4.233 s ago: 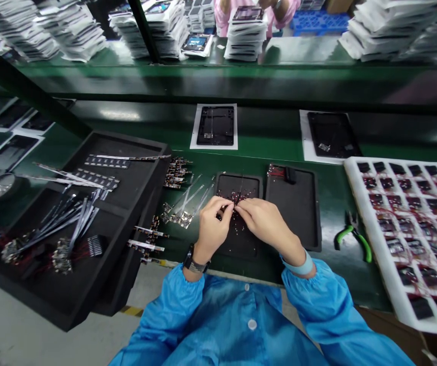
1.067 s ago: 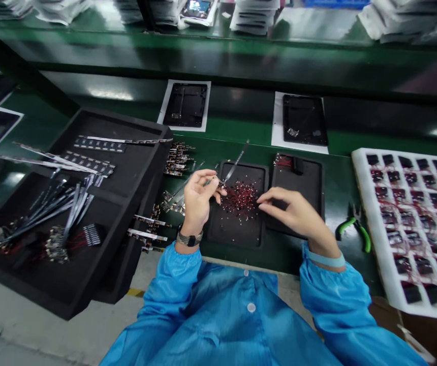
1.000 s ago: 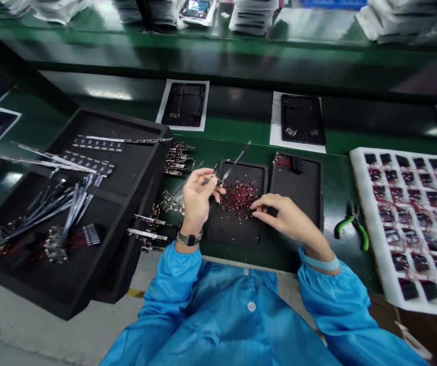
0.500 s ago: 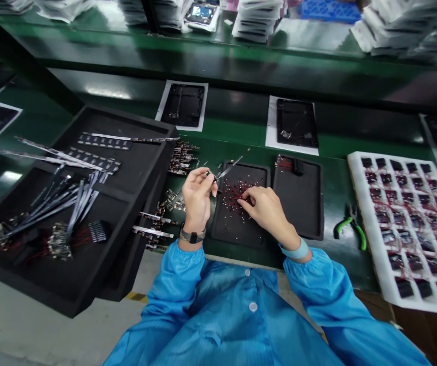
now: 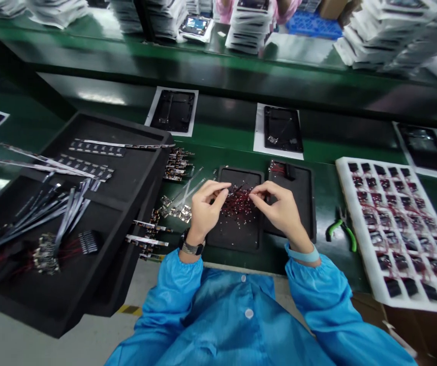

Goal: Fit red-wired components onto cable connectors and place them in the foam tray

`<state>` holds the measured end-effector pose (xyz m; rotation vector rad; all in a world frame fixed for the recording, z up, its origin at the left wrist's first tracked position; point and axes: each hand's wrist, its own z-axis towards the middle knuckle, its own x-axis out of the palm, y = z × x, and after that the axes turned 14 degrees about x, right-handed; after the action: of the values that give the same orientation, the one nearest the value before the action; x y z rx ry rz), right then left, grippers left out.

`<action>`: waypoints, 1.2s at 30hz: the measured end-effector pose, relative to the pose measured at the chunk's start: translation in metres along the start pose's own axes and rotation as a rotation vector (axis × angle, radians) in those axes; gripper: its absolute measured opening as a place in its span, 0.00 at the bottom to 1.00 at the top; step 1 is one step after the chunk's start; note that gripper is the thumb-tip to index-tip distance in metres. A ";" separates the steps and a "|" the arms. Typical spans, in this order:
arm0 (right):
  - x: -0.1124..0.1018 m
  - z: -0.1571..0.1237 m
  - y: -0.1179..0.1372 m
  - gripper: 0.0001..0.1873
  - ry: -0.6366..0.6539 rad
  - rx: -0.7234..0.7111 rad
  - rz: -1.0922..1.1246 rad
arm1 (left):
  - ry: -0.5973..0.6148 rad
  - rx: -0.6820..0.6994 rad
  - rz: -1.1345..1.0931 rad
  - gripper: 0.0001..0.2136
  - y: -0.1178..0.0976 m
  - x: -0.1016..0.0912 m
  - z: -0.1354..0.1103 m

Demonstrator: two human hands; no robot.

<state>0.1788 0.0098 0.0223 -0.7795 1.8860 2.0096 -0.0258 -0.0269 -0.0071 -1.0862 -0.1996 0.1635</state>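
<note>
Both my hands hover over a small black tray (image 5: 233, 239) that holds a heap of thin red wires (image 5: 237, 206). My left hand (image 5: 205, 211) is pinched at the fingertips on something small and thin that I cannot make out. My right hand (image 5: 279, 208) is also pinched, its fingertips at the right edge of the red wire heap, seemingly on a wire. The two pinches sit a short way apart above the heap. Blue sleeves cover both arms; a watch is on the left wrist.
A second black tray (image 5: 302, 203) lies beside the first. A big black foam tray (image 5: 89, 203) with flat cable strips is at left, loose small circuit boards (image 5: 176, 165) nearby. Green-handled pliers (image 5: 340, 231) and a white compartment tray (image 5: 394, 229) lie right. Dark panels on white sheets (image 5: 281, 129) rest farther back.
My left hand has come down from holding a long strip up at the tray's left. My right hand reached into the wire heap, then lifted. Both hands now pinch close together.
</note>
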 end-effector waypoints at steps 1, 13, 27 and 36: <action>0.000 0.000 0.001 0.06 0.003 -0.001 0.017 | 0.042 0.012 0.022 0.08 -0.002 0.002 -0.001; 0.012 0.007 0.008 0.07 0.087 0.099 0.503 | 0.072 -0.218 -0.123 0.15 0.005 0.015 -0.009; 0.006 0.006 0.001 0.08 0.064 0.120 0.563 | -0.047 -0.064 -0.166 0.03 0.012 0.001 -0.002; -0.004 0.004 -0.003 0.04 0.167 0.003 0.410 | 0.051 -0.159 -0.197 0.11 0.008 0.000 -0.004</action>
<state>0.1828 0.0144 0.0215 -0.6141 2.2986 2.2309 -0.0249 -0.0266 -0.0155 -1.2203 -0.2763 -0.0575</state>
